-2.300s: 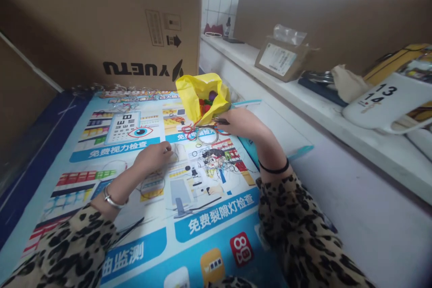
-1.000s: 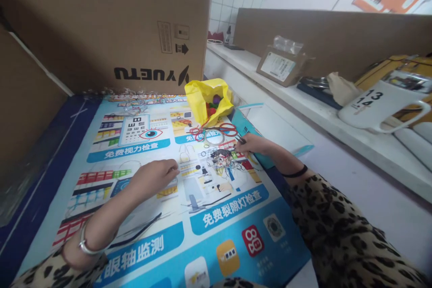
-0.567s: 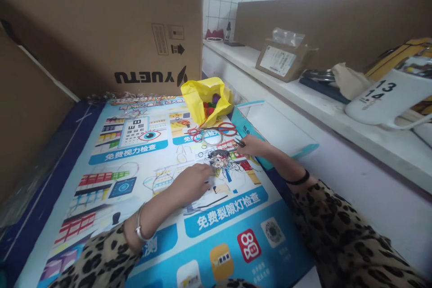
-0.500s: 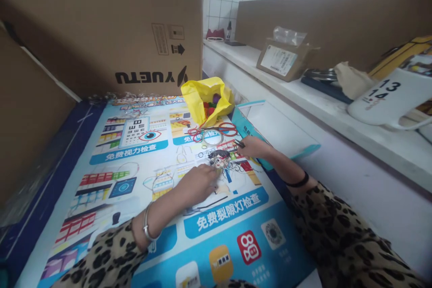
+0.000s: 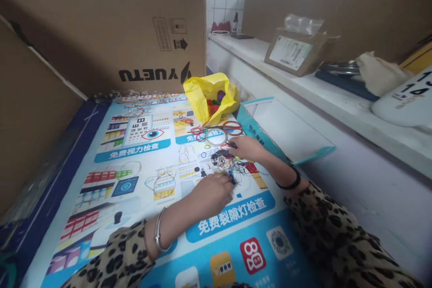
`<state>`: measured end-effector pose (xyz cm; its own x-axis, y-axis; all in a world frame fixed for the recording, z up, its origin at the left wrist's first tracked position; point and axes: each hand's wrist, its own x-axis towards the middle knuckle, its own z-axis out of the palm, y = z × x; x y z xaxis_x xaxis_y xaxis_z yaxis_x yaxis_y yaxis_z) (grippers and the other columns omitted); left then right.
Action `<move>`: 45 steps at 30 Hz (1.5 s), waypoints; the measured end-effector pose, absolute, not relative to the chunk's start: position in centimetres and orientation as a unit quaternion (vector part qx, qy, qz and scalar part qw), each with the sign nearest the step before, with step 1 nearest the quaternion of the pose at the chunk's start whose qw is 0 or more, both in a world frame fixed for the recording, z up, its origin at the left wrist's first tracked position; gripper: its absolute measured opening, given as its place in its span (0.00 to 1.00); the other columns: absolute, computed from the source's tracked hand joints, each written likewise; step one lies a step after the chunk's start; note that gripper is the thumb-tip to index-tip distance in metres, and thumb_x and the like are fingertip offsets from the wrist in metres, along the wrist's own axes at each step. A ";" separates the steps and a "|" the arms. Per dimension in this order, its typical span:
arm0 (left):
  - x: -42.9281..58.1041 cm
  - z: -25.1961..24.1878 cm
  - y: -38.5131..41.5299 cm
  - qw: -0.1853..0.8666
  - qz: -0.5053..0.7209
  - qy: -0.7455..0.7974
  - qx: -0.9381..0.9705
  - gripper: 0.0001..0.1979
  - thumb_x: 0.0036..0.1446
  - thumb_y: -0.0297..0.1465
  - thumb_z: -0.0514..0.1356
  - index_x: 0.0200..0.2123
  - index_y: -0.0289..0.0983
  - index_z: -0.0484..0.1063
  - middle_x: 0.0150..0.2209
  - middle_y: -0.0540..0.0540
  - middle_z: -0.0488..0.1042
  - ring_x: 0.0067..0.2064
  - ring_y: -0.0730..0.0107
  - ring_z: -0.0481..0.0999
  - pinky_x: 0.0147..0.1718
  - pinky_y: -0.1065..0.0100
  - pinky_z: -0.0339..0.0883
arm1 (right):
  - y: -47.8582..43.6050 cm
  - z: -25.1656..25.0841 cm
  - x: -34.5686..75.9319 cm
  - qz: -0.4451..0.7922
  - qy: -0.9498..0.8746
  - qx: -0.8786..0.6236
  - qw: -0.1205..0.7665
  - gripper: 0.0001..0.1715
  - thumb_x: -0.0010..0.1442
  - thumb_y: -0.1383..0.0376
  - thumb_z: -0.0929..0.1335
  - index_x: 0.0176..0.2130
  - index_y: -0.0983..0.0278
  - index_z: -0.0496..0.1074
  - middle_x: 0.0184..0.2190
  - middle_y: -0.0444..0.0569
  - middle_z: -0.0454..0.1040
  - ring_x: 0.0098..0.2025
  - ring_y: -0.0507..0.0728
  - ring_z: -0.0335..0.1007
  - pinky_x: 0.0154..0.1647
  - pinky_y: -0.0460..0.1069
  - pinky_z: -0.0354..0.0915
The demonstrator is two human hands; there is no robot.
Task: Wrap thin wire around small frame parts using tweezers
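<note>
My left hand (image 5: 214,192) rests low over the printed sheet, fingers closed together at the near edge of a tangle of thin dark and pale strands (image 5: 224,158). Whatever lies between its fingertips is too small to make out. Beyond the tangle, my right hand (image 5: 249,148) is closed around a small dark two-pronged tool (image 5: 232,145), perhaps tweezers or snips; most of it is hidden by the hand. Just past that tool lie red-handled scissors (image 5: 232,128), a pale round ring (image 5: 216,137) and some red cord (image 5: 197,132).
A yellow bag (image 5: 197,96) holding small red, green and purple items stands at the back. To the right is a teal-edged open box (image 5: 286,130), below a shelf (image 5: 259,56) with a small carton (image 5: 290,51) and a white mug (image 5: 405,103). Large cardboard (image 5: 101,22) walls the back.
My left hand has shifted slightly right along the near side of the tangle. The right hand's tool has tilted and shows less. The whole view has also shifted a little.
</note>
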<state>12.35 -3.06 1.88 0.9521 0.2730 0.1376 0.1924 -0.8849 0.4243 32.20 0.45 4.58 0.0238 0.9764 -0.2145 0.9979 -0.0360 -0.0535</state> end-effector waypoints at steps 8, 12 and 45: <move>12.9 1.5 -2.7 0.197 0.100 0.113 0.969 0.13 0.55 0.31 0.53 0.43 0.34 0.68 0.43 0.41 0.72 0.49 0.62 0.67 0.47 0.61 0.61 | 2.0 3.4 31.4 -0.104 0.707 0.695 0.079 0.17 0.49 0.60 0.64 0.40 0.62 0.70 0.37 0.53 0.75 0.39 0.60 0.70 0.33 0.48 0.59; 13.4 1.3 -2.3 0.202 0.093 0.115 0.968 0.12 0.54 0.30 0.54 0.42 0.35 0.68 0.43 0.41 0.72 0.49 0.61 0.67 0.47 0.60 0.61 | 2.4 3.1 31.9 -0.115 0.708 0.693 0.069 0.14 0.50 0.60 0.63 0.36 0.63 0.71 0.35 0.53 0.75 0.38 0.60 0.70 0.31 0.47 0.58; 13.5 2.6 0.6 0.543 0.291 0.395 0.681 0.07 0.51 0.34 0.55 0.27 0.36 0.66 0.24 0.51 0.69 0.28 0.73 0.69 0.28 0.72 0.60 | -1.5 8.8 34.3 -0.556 0.590 0.475 -0.343 0.15 0.48 0.58 0.69 0.30 0.68 0.71 0.24 0.48 0.74 0.25 0.51 0.69 0.28 0.46 0.65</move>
<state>13.49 0.64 2.64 0.5185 0.8544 -0.0336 0.2232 -0.0973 0.9699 34.32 -1.48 8.82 -0.3137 0.9415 -0.1234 0.1795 -0.0688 -0.9813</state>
